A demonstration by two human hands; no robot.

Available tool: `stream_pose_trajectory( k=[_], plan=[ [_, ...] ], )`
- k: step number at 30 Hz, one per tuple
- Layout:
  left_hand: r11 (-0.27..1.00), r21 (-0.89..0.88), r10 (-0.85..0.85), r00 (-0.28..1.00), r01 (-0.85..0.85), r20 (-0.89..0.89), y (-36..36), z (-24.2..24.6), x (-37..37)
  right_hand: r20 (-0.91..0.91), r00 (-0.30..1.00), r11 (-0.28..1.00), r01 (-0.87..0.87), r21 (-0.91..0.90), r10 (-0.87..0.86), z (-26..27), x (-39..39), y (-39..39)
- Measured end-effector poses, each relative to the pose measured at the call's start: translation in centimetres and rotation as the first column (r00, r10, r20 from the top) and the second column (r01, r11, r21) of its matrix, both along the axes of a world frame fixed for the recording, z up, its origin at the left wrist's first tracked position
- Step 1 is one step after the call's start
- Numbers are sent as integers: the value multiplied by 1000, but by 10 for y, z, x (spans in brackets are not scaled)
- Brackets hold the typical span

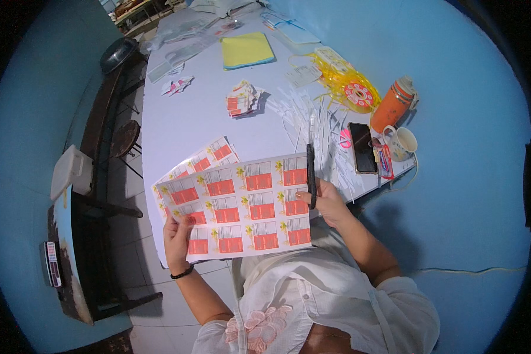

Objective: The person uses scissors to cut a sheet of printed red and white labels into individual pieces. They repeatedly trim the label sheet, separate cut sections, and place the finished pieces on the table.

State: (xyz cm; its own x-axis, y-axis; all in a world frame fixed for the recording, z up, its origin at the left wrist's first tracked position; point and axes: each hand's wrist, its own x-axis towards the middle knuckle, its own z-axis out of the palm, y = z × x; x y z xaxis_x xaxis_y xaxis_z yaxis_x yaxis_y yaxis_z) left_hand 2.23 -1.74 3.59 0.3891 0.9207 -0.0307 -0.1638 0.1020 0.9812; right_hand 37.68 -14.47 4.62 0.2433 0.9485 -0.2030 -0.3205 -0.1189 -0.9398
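My left hand (177, 239) grips the left edge of a white paper sheet (243, 221) printed with rows of red-and-white labels with yellow-green pictures. The sheet hangs over the table's near edge, in front of my shirt. My right hand (332, 204) holds scissors (311, 177) with black handles upright along the sheet's right edge, blades pointing away from me. A thumb of that hand lies on the sheet's face. Behind it, another printed sheet (201, 163) rests on the table, partly covered. Beyond lies a pile of cut labels (243, 99).
White paper strips (318, 119) litter the right side of the table (181, 119). Near them are a phone (363, 148), a mug (402, 144), an orange bottle (391, 104) and yellow ribbon (336, 79). Farther back lie a yellow paper stack (248, 50) and small cut pieces (177, 86). A stool (126, 138) stands left.
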Motion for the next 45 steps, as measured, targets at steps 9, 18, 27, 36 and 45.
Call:
stream_pose_trajectory(
  k=[9,18,27,36,45],
  plan=[
    [979,92,-199,953,183,228,-46,-19,76,-130,964,954,250,167,-230,-2,-37,15],
    [882,266,382,920,-390,82,17,-11,45,190,957,971,-233,59,218,-10,-35,-9],
    [739,397,525,835,-544,165,48,17,18,31,863,861,-499,-101,504,-1,-25,-30],
    [774,372,501,855,-513,136,37,23,34,0,869,868,-493,-59,494,10,-28,-26],
    [788,348,481,861,-508,167,33,24,35,7,866,864,-500,-57,501,9,-26,-25]
  ],
)
